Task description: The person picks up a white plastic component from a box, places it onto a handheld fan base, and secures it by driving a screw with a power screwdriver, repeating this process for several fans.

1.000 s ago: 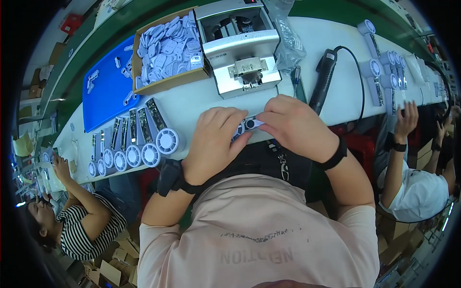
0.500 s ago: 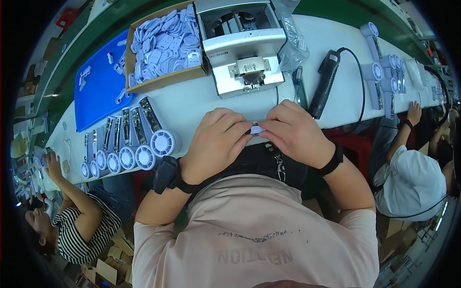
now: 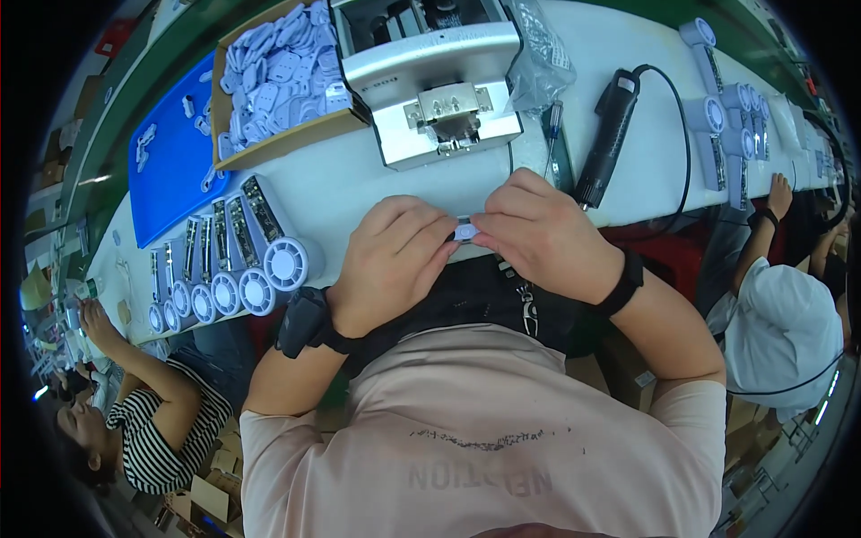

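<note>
My left hand (image 3: pixel 392 255) and my right hand (image 3: pixel 554 240) meet over the near edge of the bench, in front of the silver machine. Between their fingertips is a small pale plastic part (image 3: pixel 465 232), pinched from both sides. Fingers cover both of its ends, and a thin dark strip shows beside it. To the left of my left hand stands a row of several pale round-headed housings (image 3: pixel 289 263) with green circuit boards lying in their open handles.
A silver screw feeder (image 3: pixel 439 108) stands ahead, beside a cardboard box (image 3: pixel 296 141) of pale plastic pieces and a blue tray (image 3: pixel 166 208). To the right lie a black electric screwdriver (image 3: pixel 608 139), a clear plastic bag (image 3: pixel 543 67) and more housings (image 3: pixel 708 117). Co-workers sit on both sides.
Both hands stay pinched on the small part, which has turned slightly between the fingertips. The view has shifted a little, so the bench things sit higher and mostly further left.
</note>
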Motion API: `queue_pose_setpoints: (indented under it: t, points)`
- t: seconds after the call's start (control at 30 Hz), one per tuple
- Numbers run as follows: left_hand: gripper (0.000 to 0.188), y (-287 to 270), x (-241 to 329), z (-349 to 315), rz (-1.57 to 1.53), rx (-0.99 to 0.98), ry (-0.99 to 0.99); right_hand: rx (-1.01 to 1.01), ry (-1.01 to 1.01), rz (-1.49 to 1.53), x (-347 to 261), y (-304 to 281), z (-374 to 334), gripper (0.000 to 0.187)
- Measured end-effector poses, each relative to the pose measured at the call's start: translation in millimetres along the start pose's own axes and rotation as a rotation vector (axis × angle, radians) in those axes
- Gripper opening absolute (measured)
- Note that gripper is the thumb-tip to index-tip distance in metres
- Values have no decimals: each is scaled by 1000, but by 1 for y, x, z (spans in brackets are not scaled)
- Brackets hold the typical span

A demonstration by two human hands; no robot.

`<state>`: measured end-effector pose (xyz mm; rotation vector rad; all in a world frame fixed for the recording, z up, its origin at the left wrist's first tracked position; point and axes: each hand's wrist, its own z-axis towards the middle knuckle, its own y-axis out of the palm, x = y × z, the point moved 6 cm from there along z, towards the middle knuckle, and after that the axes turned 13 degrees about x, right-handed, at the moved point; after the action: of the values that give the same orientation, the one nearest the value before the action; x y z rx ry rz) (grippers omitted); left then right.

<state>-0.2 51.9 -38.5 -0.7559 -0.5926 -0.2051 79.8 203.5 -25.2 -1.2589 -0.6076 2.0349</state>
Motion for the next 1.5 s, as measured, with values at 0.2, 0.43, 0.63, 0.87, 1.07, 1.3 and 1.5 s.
queue_pose_setpoints:
  t: [0.2, 0.43, 0.63, 0.87, 1.07, 1.3, 1.5]
  points:
    - [27, -1, 2, -1, 22, -42, -8, 102, 66, 51, 12, 6, -9, 21]
    - [29, -3, 30, -21, 266, -30, 209, -258, 287, 162, 15, 11, -1, 28]
    - [38, -10, 39, 9, 254, -150, -5, -161, 188, 54, -1, 7, -22, 34]
    - [41, 8, 29, -11, 253, -301, -99, -74, 126, 84, 3, 10, -33, 37]
    - [42, 10, 24, -3, 315, -377, -46, -96, 7, -95, 3, 17, -31, 37]
    - [46, 11, 19, 4, 301, -429, -81, -115, 60, -5, 6, 12, -26, 41]
    - [34, 9, 17, 3, 261, -330, -148, -84, 84, 51, 9, 10, -21, 43]
